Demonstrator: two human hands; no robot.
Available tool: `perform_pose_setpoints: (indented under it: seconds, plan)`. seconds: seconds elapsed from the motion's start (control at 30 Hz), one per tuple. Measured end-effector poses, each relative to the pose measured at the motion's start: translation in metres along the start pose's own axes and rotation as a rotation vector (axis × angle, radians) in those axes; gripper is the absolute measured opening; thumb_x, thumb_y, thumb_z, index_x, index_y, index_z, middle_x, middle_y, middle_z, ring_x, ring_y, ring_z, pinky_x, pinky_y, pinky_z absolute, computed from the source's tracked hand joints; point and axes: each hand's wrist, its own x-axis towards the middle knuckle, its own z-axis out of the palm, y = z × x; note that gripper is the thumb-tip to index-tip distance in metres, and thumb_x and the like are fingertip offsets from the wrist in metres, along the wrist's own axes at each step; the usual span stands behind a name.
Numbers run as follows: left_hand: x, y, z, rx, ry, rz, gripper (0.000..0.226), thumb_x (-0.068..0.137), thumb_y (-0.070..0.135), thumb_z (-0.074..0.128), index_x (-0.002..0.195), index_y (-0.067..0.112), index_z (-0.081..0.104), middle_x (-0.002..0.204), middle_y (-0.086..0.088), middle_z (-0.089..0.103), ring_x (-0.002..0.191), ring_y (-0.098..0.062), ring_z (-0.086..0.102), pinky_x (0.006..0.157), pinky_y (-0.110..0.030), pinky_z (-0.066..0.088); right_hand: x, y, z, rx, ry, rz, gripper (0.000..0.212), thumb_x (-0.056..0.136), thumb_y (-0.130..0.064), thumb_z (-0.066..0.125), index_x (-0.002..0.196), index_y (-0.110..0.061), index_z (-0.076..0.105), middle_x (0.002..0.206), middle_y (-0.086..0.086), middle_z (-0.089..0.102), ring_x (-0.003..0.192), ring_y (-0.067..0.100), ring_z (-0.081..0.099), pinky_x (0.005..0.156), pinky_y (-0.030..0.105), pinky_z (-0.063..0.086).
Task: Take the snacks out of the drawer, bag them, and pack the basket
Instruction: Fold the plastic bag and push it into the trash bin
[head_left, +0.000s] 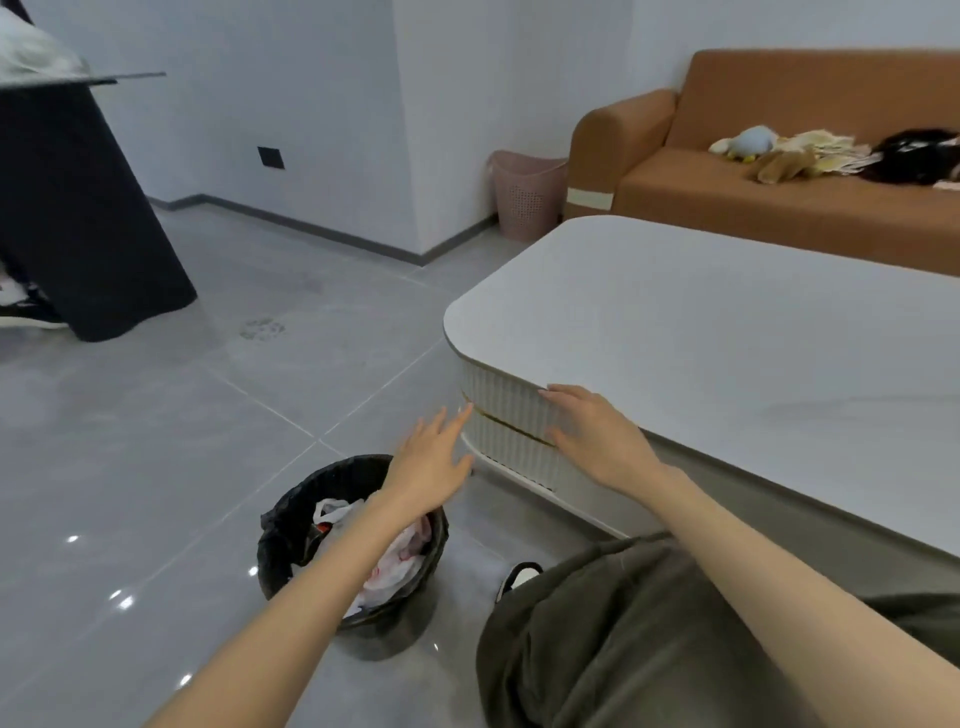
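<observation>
Head view: ribbed white drawer front (514, 400) in the rounded end of the low counter (727, 322) with the pale grey top, shut and flush with the curve. Judged stiff and hard, a rigid curved panel, light enough for one pull unless packed full. Shows no knob or handle; best taken with fingertips at the thin gold seam (506, 423) crossing the ribs, or under the lip just below the top. Should offer some friction through the vertical ribs, though glossy and perhaps slick. Cannot tell whether the band above the seam or the one below is the drawer. No snacks on show.

Right hand (597, 436) laid flat on the ribbing, fingers straight, tips at the upper edge, holding nothing. Left hand (431, 462) spread wide and empty beside the curved corner, one fingertip near the seam; touching or not, cannot tell.

Under the left forearm, round black basket (395, 623) on the grey tiled floor (156, 415), with thin white and red plastic bags (400, 561) crumpled inside, probably the bags and basket for packing. Farther off, pink perforated plastic bin (524, 192) against the wall, beside an orange-brown sofa (779, 208) carrying plush toys (753, 148).
</observation>
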Motion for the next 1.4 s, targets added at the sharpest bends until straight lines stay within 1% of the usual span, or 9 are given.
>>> perform_pose_setpoints:
  seconds: [0.17, 0.33, 0.53, 0.63, 0.8, 1.03, 1.2, 1.3, 1.4]
  plan:
    - [0.006, 0.088, -0.032, -0.074, 0.049, 0.136, 0.063, 0.1, 0.033, 0.043, 0.153, 0.033, 0.008, 0.161, -0.007, 0.006, 0.148, -0.032, 0.004, 0.119, -0.045, 0.015, -0.041, 0.03, -0.07, -0.073, 0.128, 0.07, 0.047, 0.101, -0.027, 0.044, 0.147, -0.026, 0.036, 0.153, -0.011, 0.032, 0.138, 0.014, 0.033, 0.103, 0.036, 0.038]
    - [0.001, 0.168, -0.053, -0.038, 0.099, 0.287, 0.062, 0.101, 0.035, 0.041, 0.153, 0.034, 0.008, 0.162, -0.004, 0.007, 0.148, -0.031, 0.004, 0.119, -0.044, 0.013, -0.089, 0.061, -0.123, -0.141, 0.207, 0.148, 0.047, 0.101, -0.029, 0.044, 0.147, -0.028, 0.035, 0.152, -0.013, 0.033, 0.136, 0.013, 0.034, 0.1, 0.035, 0.039]
    - [-0.017, 0.249, -0.057, 0.016, 0.131, 0.466, 0.062, 0.101, 0.039, 0.04, 0.153, 0.037, 0.006, 0.162, 0.001, 0.005, 0.149, -0.028, 0.003, 0.119, -0.045, 0.018, -0.147, 0.089, -0.156, -0.207, 0.257, 0.232, 0.047, 0.101, -0.029, 0.044, 0.146, -0.028, 0.036, 0.151, -0.012, 0.034, 0.134, 0.015, 0.036, 0.097, 0.035, 0.041]
    - [-0.022, 0.273, -0.047, 0.022, 0.117, 0.526, 0.061, 0.101, 0.039, 0.039, 0.152, 0.038, 0.008, 0.162, 0.002, 0.006, 0.149, -0.026, 0.004, 0.119, -0.043, 0.016, -0.169, 0.104, -0.162, -0.247, 0.257, 0.268, 0.047, 0.1, -0.03, 0.044, 0.147, -0.029, 0.035, 0.152, -0.012, 0.033, 0.135, 0.014, 0.035, 0.098, 0.035, 0.042]
    - [-0.02, 0.284, -0.016, -0.007, 0.093, 0.601, 0.055, 0.102, 0.036, 0.038, 0.152, 0.035, 0.016, 0.159, 0.006, 0.021, 0.148, -0.017, 0.012, 0.118, -0.035, 0.017, -0.199, 0.128, -0.156, -0.251, 0.217, 0.323, 0.048, 0.1, -0.031, 0.044, 0.148, -0.029, 0.033, 0.153, -0.013, 0.031, 0.136, 0.013, 0.033, 0.1, 0.033, 0.041]
    - [-0.011, 0.273, 0.019, 0.029, 0.021, 0.604, 0.053, 0.102, 0.036, 0.036, 0.152, 0.036, 0.017, 0.158, 0.01, 0.021, 0.147, -0.013, 0.01, 0.117, -0.031, 0.014, -0.213, 0.155, -0.127, -0.218, 0.163, 0.37, 0.046, 0.101, -0.029, 0.043, 0.146, -0.028, 0.035, 0.151, -0.012, 0.034, 0.135, 0.012, 0.035, 0.098, 0.031, 0.041]
    - [0.007, 0.258, 0.047, 0.118, -0.027, 0.598, 0.053, 0.102, 0.034, 0.038, 0.152, 0.033, 0.019, 0.159, 0.005, 0.02, 0.148, -0.018, 0.011, 0.119, -0.035, 0.013, -0.207, 0.178, -0.093, -0.193, 0.085, 0.384, 0.041, 0.096, -0.02, 0.046, 0.137, -0.024, 0.047, 0.135, -0.006, 0.045, 0.123, 0.014, 0.041, 0.089, 0.033, 0.046]
    - [0.015, 0.243, 0.063, 0.205, -0.069, 0.596, 0.055, 0.102, 0.034, 0.036, 0.153, 0.033, 0.014, 0.16, 0.005, 0.013, 0.149, -0.02, 0.005, 0.12, -0.038, 0.008, -0.202, 0.188, -0.077, -0.234, 0.201, 0.313, 0.034, 0.094, -0.014, 0.049, 0.126, -0.02, 0.057, 0.122, -0.003, 0.049, 0.114, 0.016, 0.044, 0.078, 0.037, 0.05]
    - [0.019, 0.226, 0.077, 0.302, -0.073, 0.587, 0.058, 0.102, 0.035, 0.035, 0.153, 0.032, 0.006, 0.161, 0.006, 0.003, 0.149, -0.022, -0.001, 0.119, -0.04, 0.004, -0.196, 0.192, -0.063, -0.287, 0.278, 0.192, 0.019, 0.088, -0.008, 0.057, 0.104, -0.015, 0.066, 0.101, -0.002, 0.059, 0.095, 0.021, 0.052, 0.059, 0.036, 0.05]
